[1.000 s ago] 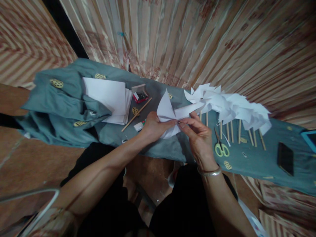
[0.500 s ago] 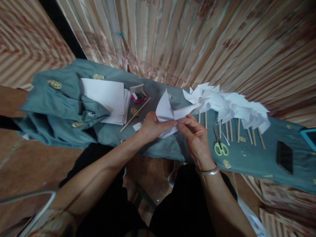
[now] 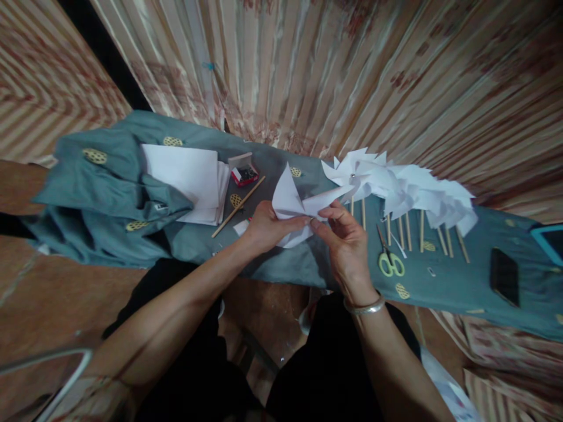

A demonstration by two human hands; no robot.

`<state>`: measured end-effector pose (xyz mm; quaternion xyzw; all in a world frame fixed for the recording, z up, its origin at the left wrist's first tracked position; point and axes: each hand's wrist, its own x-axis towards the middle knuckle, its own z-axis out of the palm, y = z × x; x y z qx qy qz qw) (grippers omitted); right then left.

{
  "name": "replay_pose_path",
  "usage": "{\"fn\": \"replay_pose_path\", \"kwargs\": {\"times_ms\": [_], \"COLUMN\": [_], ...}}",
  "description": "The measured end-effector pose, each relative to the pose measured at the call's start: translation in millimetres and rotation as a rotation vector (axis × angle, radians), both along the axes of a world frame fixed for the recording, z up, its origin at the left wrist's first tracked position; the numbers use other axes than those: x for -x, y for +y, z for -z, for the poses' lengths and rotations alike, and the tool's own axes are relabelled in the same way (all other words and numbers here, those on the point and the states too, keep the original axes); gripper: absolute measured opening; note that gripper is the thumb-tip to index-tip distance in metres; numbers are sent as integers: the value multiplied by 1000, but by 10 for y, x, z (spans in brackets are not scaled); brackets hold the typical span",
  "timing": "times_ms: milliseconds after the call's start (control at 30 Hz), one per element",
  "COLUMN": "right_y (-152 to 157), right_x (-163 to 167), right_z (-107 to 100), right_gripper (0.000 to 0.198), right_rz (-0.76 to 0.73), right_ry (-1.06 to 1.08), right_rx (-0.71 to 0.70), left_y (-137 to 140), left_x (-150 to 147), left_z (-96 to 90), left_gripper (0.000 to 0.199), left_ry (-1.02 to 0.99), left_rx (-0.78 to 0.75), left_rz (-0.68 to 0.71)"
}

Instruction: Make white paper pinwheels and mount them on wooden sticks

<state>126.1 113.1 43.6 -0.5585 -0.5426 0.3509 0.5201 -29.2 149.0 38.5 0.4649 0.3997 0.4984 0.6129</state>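
Note:
A white paper pinwheel (image 3: 287,194), its points partly folded in, is held up between my two hands over the cloth. My left hand (image 3: 264,227) is closed on its left and lower side, thumb lying across the paper toward the centre. With thumb and index finger, my right hand (image 3: 347,246) pinches at the pinwheel's centre, touching the left thumb tip. Anything small between those fingertips is too hidden to make out. Just left of my left hand lies a wooden stick (image 3: 238,207), and beyond it an open red box (image 3: 244,174) of small dark pins.
White paper sheets (image 3: 185,176) are stacked at the left. Several finished pinwheels (image 3: 404,184) on sticks overlap in a row at the right. Green-handled scissors (image 3: 391,264), a dark phone (image 3: 504,276) and a blue-edged device (image 3: 548,245) lie on the green cloth (image 3: 290,266).
My hands and the pinwheel stay almost in place, with the right fingertips shifting slightly at the centre. The whole view has moved a little.

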Motion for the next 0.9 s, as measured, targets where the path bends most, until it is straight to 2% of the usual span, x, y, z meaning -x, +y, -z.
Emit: {"fn": "replay_pose_path", "kwargs": {"times_ms": [133, 300, 500, 700, 900], "right_y": [16, 51, 38, 22, 20], "right_x": [5, 15, -21, -69, -93], "right_z": [5, -70, -213, -250, -236], "right_gripper": [37, 61, 50, 52, 49], "right_rz": [67, -1, -133, -127, -158], "right_ry": [74, 146, 189, 212, 267], "right_rx": [2, -12, 87, 184, 200], "left_y": [3, -1, -6, -29, -61], "left_x": [-11, -28, -19, -19, -29], "left_z": [-20, -47, -19, -19, -50], "left_gripper": [31, 34, 35, 35, 34], "left_ry": [-16, -75, -78, -63, -88], "left_rx": [49, 61, 37, 75, 128], "left_rz": [-9, -37, 13, 43, 62]}}
